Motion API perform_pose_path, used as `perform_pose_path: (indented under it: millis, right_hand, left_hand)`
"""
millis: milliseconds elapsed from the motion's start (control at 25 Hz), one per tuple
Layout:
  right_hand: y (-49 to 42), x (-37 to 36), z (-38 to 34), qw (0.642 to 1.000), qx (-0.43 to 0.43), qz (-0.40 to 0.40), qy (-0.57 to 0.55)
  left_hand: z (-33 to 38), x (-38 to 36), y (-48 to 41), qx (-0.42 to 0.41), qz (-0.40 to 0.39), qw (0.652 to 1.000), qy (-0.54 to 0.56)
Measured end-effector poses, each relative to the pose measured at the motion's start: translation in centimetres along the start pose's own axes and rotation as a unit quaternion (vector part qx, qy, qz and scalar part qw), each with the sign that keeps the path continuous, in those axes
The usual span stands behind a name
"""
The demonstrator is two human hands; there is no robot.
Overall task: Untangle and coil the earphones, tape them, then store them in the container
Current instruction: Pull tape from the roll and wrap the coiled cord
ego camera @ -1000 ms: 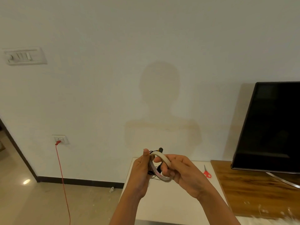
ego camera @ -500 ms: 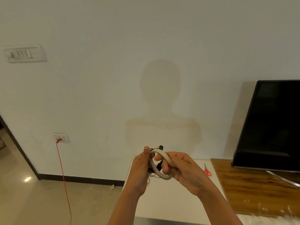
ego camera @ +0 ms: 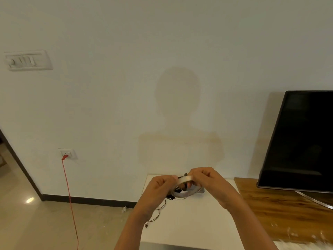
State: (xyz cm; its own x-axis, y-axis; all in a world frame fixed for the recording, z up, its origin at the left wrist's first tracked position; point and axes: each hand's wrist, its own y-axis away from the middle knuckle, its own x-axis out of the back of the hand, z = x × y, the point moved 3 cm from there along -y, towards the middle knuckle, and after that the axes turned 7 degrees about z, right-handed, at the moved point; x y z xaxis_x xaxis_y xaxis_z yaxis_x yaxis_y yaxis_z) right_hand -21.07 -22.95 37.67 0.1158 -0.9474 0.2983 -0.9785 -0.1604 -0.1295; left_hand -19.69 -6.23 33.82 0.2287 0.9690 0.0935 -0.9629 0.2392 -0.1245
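Earphones (ego camera: 179, 188) bunching as a dark, loosely coiled bundle between both hands over the white counter (ego camera: 198, 222), 1 thin wire tail (ego camera: 146, 225) trailing down beneath the left hand (ego camera: 158, 188). Ringing that bundle, a tape roll (ego camera: 183, 179): left fingers pinching its left rim, right hand (ego camera: 210, 181) fingers curling over its right side. Taping step seemingly starting, coil not yet bound. Next move likely calling for peeling a free end, then wrapping it around the bundle without spilling loops. Container not showing.
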Motion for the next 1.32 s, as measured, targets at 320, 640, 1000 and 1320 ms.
perform_pose_path:
  millis: [320,640,1000,1320]
  right_hand:
    - [0.5,-2.5,2.9,0.947,-0.144,0.262,-0.12]
    - [-0.4,-2.5,3.6,0.931,-0.168,0.259,-0.198]
    - [0.6,-4.2,3.2,0.961,-0.146,0.159,-0.172]
    - [0.8,-4.3,2.2,0.981,-0.09,0.118,-0.126]
  left_hand:
    - [-1.2,-2.1,0.9,-0.055,0.164,0.985,-0.021]
    - [-3.6,-2.6,1.6,0.13,0.233,0.963,0.029]
    - [-2.7,-2.3,1.0,0.261,0.256,0.914,0.176]
    - [-0.9,-2.3,0.3,0.21,0.255,0.932,0.148]
